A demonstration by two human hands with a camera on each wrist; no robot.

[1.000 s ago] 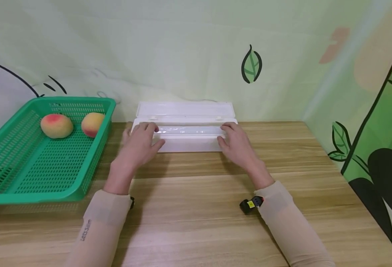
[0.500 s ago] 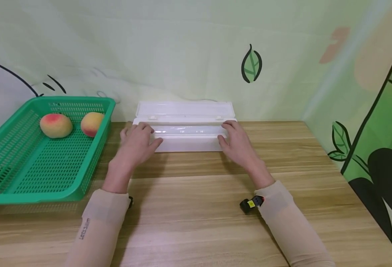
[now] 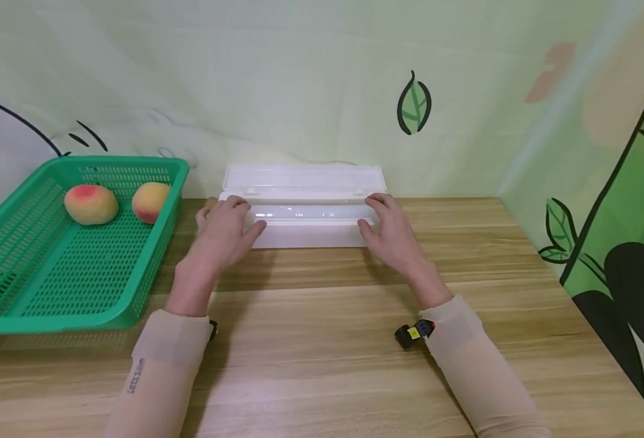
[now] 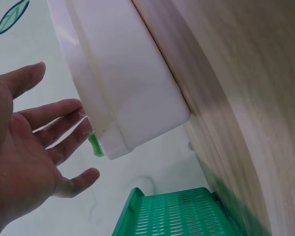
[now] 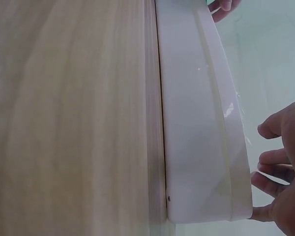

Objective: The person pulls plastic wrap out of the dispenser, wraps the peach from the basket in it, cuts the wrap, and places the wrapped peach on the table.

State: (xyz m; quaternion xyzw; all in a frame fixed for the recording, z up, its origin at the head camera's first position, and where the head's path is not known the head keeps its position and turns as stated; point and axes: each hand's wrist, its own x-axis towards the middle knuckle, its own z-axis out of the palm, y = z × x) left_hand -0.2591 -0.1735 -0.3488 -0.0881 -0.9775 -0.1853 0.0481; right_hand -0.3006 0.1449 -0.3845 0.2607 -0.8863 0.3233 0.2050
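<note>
White box [image 3: 308, 236] by the table's [image 3: 311, 340] back edge

I see its lid [image 3: 304, 177] up. The left hand [image 3: 220, 234] is spread wide at one end, the right hand [image 3: 393, 237] wide at the other. A green basket [image 3: 81, 323] with two peaches [image 3: 91, 205] sits left.

the beige-sleeved left forearm [image 3: 160, 374] and right forearm [image 3: 479, 371] reach forward and slant inward. the left hand [image 3: 220, 235] has its back uppermost, its fingers parted and loosely bent, its thumb set apart from them. the right hand [image 3: 393, 238], well apart from the left, also shows its back, with thumb and forefinger spread from each other.
</note>
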